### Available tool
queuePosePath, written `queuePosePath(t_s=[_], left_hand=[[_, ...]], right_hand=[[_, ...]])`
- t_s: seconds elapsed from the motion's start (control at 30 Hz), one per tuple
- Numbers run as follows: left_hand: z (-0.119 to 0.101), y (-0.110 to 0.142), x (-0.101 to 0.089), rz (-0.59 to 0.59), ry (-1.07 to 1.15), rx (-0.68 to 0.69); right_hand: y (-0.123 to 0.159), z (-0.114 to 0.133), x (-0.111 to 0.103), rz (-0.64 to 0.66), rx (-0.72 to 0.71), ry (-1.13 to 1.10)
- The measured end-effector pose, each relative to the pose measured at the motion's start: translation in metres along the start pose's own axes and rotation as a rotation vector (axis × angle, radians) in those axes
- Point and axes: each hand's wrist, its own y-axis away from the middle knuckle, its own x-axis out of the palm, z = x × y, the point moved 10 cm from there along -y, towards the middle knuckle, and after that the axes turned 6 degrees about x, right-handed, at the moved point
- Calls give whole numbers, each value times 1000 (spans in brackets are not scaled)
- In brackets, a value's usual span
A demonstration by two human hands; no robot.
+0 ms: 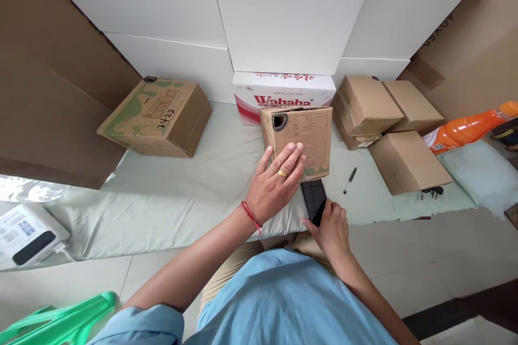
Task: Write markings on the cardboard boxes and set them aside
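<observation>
My left hand [275, 183] lies flat with fingers spread on the front face of a small brown printed carton [311, 132], which stands on the pale green cloth and has a hole at its top left corner. It wears a gold ring and a red wrist string. Just below the carton, my right hand [332, 229] grips the near end of a flat black rectangular object [313, 197] that points toward the carton's base.
A black pen [350, 179] lies right of the carton. Several plain brown boxes [408, 161] sit at right, a green-printed carton [157, 116] at left, a red-and-white Wahaha box [283, 94] behind. An orange bottle [465, 129] lies far right. White boxes [291, 11] stack at the back.
</observation>
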Motion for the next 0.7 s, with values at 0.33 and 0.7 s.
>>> queuePosePath(t_s=[0.33,0.7], left_hand=[[-8,-4,-8,-64,-64,44],[-4,-5,0,-3,-21,58]], right_hand=[[-28,-9,0,106,120,-37],[-41,-83,-83,-90,174,-645]])
